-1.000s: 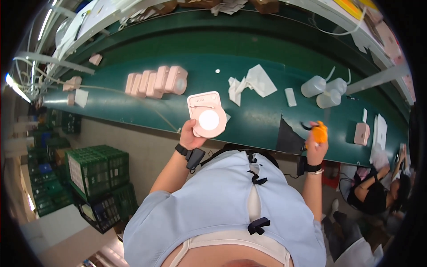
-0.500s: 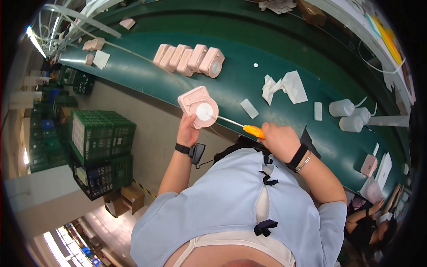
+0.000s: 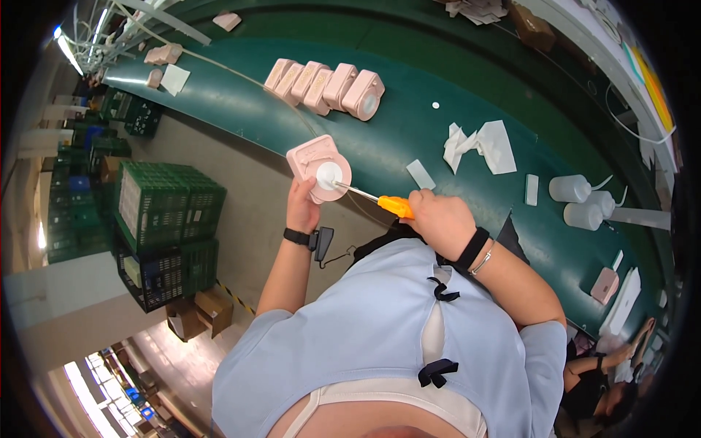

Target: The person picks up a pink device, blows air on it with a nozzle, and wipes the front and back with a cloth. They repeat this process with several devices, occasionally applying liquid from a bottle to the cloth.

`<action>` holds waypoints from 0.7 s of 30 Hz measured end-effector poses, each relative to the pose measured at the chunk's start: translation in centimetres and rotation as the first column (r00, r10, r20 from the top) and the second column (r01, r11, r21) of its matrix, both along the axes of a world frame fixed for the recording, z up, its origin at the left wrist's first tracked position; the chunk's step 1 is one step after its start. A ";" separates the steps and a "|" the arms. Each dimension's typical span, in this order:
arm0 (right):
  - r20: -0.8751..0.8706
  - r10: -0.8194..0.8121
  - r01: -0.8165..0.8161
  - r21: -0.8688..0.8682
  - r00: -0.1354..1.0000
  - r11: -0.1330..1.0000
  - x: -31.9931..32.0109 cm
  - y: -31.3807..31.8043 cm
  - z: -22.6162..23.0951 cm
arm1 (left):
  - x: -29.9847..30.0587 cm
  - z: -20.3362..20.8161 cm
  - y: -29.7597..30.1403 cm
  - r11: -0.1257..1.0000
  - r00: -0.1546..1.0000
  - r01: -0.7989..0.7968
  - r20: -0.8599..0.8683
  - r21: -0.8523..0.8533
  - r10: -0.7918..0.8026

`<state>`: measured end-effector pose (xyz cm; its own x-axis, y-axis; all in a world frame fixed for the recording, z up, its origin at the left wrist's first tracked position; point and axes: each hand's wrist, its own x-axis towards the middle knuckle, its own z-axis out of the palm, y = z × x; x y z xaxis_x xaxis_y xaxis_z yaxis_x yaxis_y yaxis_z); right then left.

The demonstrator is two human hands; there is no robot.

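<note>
Our L hand (image 3: 303,208) grips the pink housing (image 3: 310,155) at 11 o'clock, near the tabletop (image 3: 409,135) edge; our R hand (image 3: 442,221) grips the orange-handled screwdriver (image 3: 395,207), tip at the white disc (image 3: 326,172). We'd prob. best brace firmly & press lightly.

The tabletop (image 3: 401,139) is green and long, w/ a smooth surface. Approx. in its middle stands a row of pink devices (image 3: 318,91), abt. six pcs., close together. To the R of them lie a small white disc (image 3: 436,105), crumpled white paper (image 3: 499,146), a white block (image 3: 421,174) near the front edge and a 2nd block (image 3: 531,189). Farther R are three bottles (image 3: 569,189) w/ spouts, then one pink case (image 3: 604,285) beside a white stack (image 3: 620,301). At far L: white sheet (image 3: 174,79).
</note>
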<state>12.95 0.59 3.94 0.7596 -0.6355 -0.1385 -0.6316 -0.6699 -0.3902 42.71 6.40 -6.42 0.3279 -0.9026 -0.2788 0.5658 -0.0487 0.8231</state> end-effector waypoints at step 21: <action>-0.137 0.037 -0.010 0.188 0.990 0.982 -4.6 -4.1 1.3 | 4.5 5.2 -1.5 0.741 0.563 0.559 0.486 0.373 -0.669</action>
<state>8.31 -3.54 5.24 0.7390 -0.5707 -0.3581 -0.6734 -0.6090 -0.4191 47.26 4.87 -1.18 -0.1499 -0.9053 -0.3973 -0.2102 -0.3635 0.9076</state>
